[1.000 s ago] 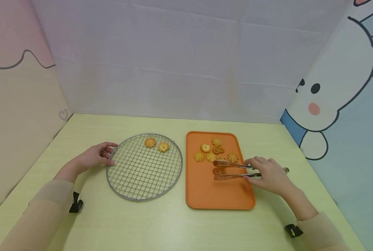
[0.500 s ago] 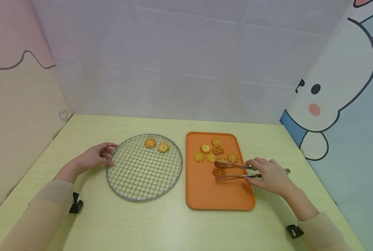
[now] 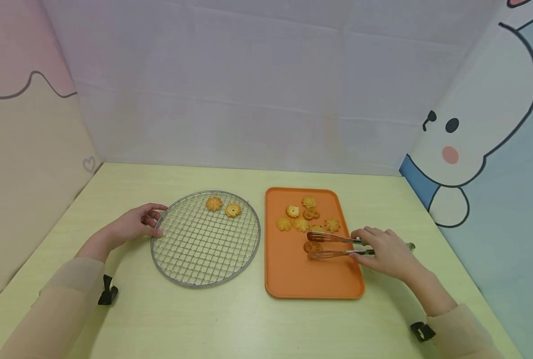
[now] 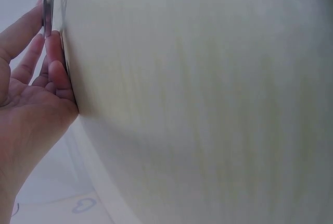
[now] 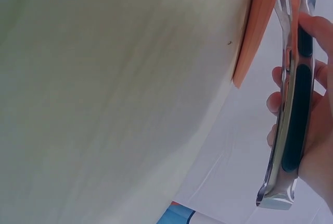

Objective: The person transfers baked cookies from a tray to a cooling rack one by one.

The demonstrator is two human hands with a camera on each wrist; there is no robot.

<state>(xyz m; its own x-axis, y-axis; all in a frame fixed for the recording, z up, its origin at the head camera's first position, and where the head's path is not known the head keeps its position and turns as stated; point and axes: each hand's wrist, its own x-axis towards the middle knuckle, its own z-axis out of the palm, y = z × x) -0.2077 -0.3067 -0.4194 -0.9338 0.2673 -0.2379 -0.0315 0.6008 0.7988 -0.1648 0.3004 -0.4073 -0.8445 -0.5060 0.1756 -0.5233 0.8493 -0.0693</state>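
My left hand (image 3: 133, 227) pinches the left rim of a round wire cooling rack (image 3: 199, 285) between thumb and fingers; the left wrist view shows the rim's edge (image 4: 48, 5) between them. Two cookies (image 3: 223, 207) sit near the rack's far side. On the right, my right hand (image 3: 385, 249) grips metal tongs (image 3: 331, 237) with dark green grips (image 5: 297, 125). The tongs' arms are spread over an orange tray (image 3: 311, 284), and a brown pretzel-shaped cookie (image 3: 312, 247) shows between their tips. Several other cookies (image 3: 301, 224) lie on the tray's far half, one partly hidden by the tongs.
The rack and tray stand side by side on a pale wooden table (image 3: 194, 319), a narrow strip apart. A white sheet (image 3: 257, 99) rises along the back edge, with printed panels (image 3: 486, 199) at both sides.
The tongs have shifted very slightly toward me and to the right over the pretzel-shaped cookie. My left hand, the rack and the tray keep their places.
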